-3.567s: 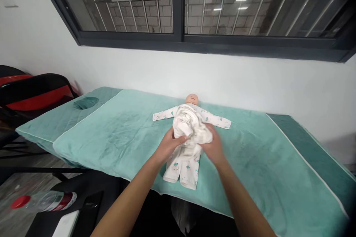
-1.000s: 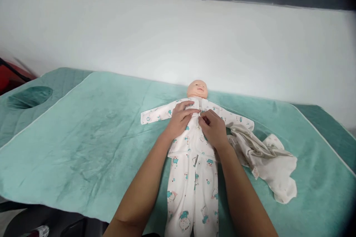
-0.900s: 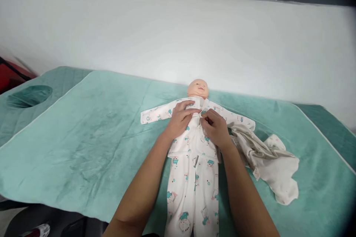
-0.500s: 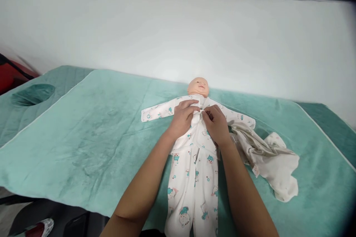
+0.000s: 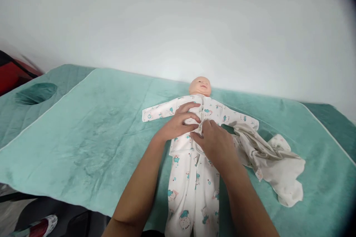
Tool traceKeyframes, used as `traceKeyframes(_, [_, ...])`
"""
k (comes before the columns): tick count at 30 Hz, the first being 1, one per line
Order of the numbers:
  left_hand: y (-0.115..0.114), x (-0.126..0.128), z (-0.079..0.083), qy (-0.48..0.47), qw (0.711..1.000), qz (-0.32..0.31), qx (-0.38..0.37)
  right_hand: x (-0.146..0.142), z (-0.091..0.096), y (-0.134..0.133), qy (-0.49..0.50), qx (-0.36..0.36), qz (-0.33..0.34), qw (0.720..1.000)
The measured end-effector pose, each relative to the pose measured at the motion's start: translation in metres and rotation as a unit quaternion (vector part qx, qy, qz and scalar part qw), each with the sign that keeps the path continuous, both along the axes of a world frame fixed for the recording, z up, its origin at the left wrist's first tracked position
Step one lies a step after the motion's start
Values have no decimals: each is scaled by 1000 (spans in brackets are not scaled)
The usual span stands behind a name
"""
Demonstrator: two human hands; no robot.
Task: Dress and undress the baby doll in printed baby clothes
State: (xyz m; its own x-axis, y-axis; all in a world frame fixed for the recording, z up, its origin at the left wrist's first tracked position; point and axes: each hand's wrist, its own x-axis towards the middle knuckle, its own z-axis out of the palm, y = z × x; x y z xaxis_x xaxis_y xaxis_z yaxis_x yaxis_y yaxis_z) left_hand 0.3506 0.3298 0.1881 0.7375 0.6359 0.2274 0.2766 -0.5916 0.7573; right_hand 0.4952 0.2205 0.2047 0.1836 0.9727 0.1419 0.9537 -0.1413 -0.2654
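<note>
A baby doll lies on its back, dressed in a white printed shirt and matching trousers. My left hand rests on the shirt's chest with its fingers spread, thumb beside the front opening. Opposite it, my right hand is closed, pinching the shirt's front edge at mid-chest. The upper front lies flat below the doll's neck. Whatever fastening sits between my fingertips is too small to make out. Both shirt sleeves stretch outward from the body.
A crumpled pale cloth garment lies to the right, touching the doll's sleeve. The padded table has a green cover and a hole at its left end. A white wall stands behind. A dark chair is at lower left.
Both hands have moved down the shirt front from the upper chest to mid-chest. My left fingers have spread wider. The upper front edges now lie released.
</note>
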Motion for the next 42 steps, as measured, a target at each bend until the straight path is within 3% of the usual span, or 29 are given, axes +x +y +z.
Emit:
traceKeyframes(6, [1, 1, -1, -3, 1000, -12, 14, 1, -2, -1, -25, 4, 31, 999])
traceKeyframes(14, [1, 2, -5, -19, 999, -21, 34, 37, 13, -1, 172, -55, 151, 972])
traceKeyframes(20, [1, 4, -6, -20, 999, -19, 33, 45, 2, 11, 256, 5, 155, 954])
traceKeyframes(42, [3, 5, -8, -25, 999, -39, 22, 45, -9, 21, 236, 60, 122, 962])
